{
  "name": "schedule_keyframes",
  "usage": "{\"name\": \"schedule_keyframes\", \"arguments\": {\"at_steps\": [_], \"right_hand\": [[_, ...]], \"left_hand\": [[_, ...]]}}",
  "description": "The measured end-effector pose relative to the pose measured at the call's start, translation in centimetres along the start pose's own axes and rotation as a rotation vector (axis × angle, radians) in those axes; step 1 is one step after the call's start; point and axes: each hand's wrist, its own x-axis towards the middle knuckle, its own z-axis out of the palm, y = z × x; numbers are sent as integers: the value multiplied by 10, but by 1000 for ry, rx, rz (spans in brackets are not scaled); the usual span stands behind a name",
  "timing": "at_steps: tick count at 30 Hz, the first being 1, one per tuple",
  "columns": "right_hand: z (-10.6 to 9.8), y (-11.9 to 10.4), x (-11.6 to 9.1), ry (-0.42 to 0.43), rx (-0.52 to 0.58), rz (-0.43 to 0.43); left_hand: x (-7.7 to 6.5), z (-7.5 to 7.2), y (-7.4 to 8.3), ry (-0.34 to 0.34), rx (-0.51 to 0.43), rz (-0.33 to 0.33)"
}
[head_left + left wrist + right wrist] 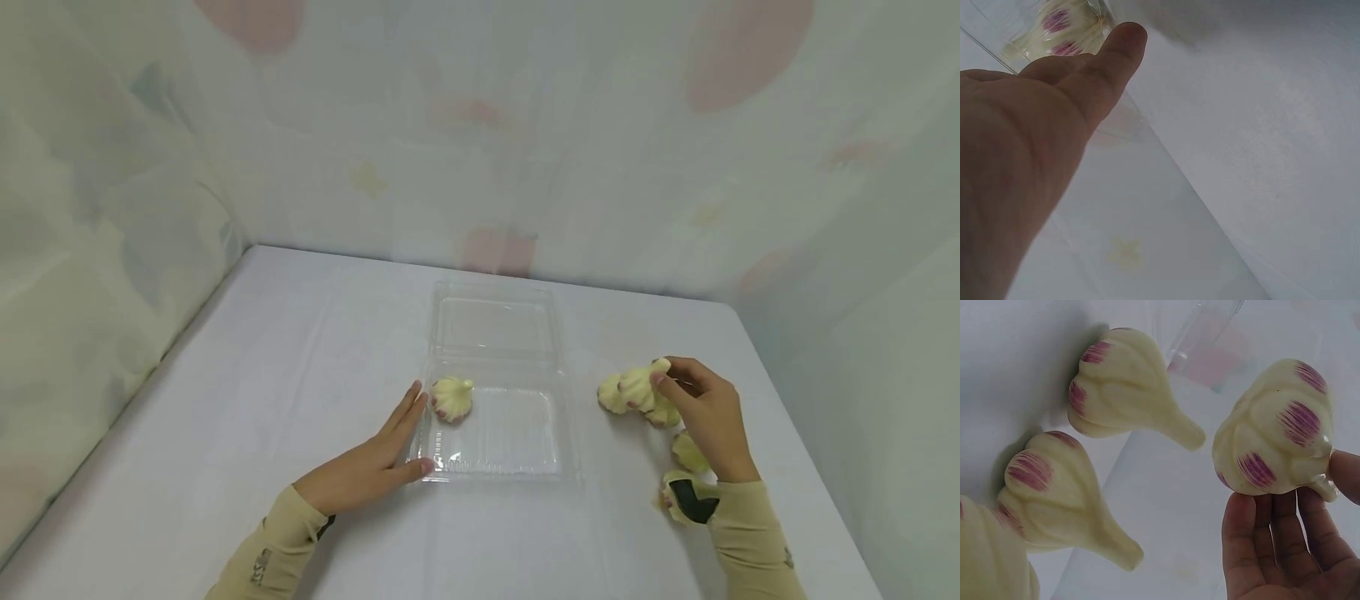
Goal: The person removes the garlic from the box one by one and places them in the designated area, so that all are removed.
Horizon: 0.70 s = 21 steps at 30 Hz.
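My right hand point(708, 417) pinches a garlic bulb point(1279, 431) by its stem end, thumb against several fingers. The bulb is cream with purple streaks and hangs over other bulbs on the right of the table. My left hand point(363, 471) lies with straight fingers along the left side of a clear plastic box point(566, 425), thumb at its front left corner. Inside the box, one garlic bulb point(452, 400) sits in the back left corner, stem pointing right. The box's hinged lid point(495, 327) lies folded back behind it.
Several more garlic bulbs lie right of the box: one bulb point(611, 395) beside the held one, another bulb point(688, 452) partly behind my right wrist, and a nearest bulb point(672, 497) under the dark wrist strap. Patterned cloth walls point(600, 192) border the white table point(285, 358).
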Motion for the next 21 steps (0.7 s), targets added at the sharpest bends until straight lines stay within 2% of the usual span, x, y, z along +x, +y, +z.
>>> {"name": "schedule_keyframes", "arguments": {"at_steps": [7,21], "right_hand": [[-1,-3,-4,-76,-85,43],[6,4,-5,-158,-146,-28]], "left_hand": [[-1,0,0,1,4,-2],[-2,0,1,7,1,1]]}}
